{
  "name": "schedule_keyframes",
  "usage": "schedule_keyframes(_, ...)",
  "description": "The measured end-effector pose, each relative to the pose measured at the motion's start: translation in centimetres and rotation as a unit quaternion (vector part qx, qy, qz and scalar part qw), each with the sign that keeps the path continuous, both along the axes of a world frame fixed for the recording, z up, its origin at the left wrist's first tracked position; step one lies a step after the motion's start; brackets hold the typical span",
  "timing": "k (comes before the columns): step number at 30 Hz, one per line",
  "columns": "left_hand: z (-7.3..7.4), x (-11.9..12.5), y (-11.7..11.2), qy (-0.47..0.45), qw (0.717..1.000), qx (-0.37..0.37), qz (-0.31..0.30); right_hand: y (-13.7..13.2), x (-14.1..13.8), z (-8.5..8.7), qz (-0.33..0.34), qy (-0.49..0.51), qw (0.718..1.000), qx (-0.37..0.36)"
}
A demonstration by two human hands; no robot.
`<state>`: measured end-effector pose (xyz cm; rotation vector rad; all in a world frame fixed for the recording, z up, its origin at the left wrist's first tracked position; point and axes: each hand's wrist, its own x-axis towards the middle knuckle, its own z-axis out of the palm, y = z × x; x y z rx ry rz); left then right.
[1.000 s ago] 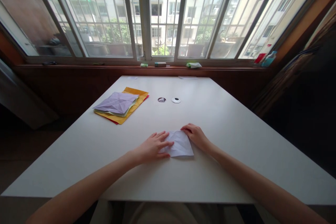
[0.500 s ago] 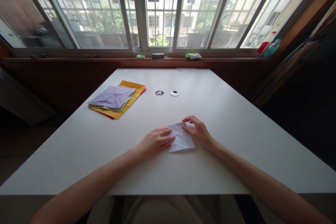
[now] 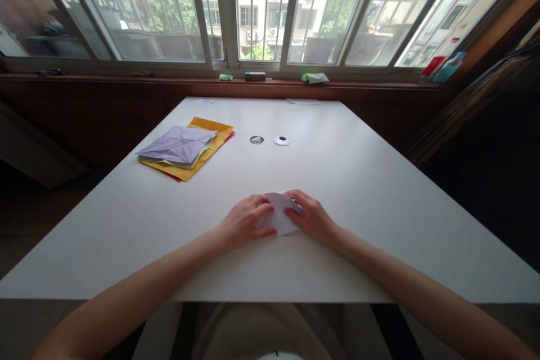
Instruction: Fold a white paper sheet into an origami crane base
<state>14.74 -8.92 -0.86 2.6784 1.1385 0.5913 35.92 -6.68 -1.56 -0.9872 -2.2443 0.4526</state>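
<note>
A small pale lavender sheet of paper [image 3: 280, 215] lies on the white table [image 3: 363, 191] near its front edge, partly folded. My left hand [image 3: 246, 220] rests on the sheet's left side with its fingers curled over the paper. My right hand [image 3: 311, 217] presses on the right side, fingertips pinching a folded flap. The two hands nearly touch, and they hide most of the sheet.
A stack of coloured papers [image 3: 184, 145], lavender on top of green, orange and red, lies at the table's left. Two round cable holes [image 3: 269, 140] sit mid-table. Small items [image 3: 255, 76] line the window sill, with bottles [image 3: 442, 65] at the far right.
Both hands have closed in over the sheet, which shows less than before and looks more folded. The view has tilted slightly downward.
</note>
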Motion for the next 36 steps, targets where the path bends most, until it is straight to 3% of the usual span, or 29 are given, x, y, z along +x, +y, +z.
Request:
schedule_keyframes(5,0.3,-0.5,0.3,-0.024,1.0,-0.008,-0.008,-0.9,0.1,0.1,0.12,-0.067,0.989,0.063)
schedule_keyframes(9,0.1,-1.6,1.4,-0.051,0.997,-0.053,-0.031,-1.2,0.2,0.6,0.162,-0.141,0.969,0.121)
schedule_keyframes(14,-0.8,-2.3,2.4,-0.094,0.995,-0.024,0.019,-1.2,0.3,0.5,0.171,-0.21,0.947,0.172)
schedule_keyframes(18,-0.9,-2.3,2.5,-0.095,0.994,-0.026,-0.052,-1.3,0.3,0.4,0.176,-0.229,0.939,0.186)
schedule_keyframes(24,-0.3,-2.2,2.0,-0.07,0.992,-0.034,-0.095,-2.8,0.0,1.3,0.177,-0.223,0.938,0.197)
schedule_keyframes(30,0.1,-2.1,1.9,-0.119,0.973,-0.126,-0.153,-5.2,0.4,1.2,0.175,-0.229,0.929,0.232)
schedule_keyframes(36,-0.1,-2.8,2.6,-0.16,0.96,-0.218,-0.07,-5.4,0.8,0.8,0.175,-0.217,0.937,0.213)
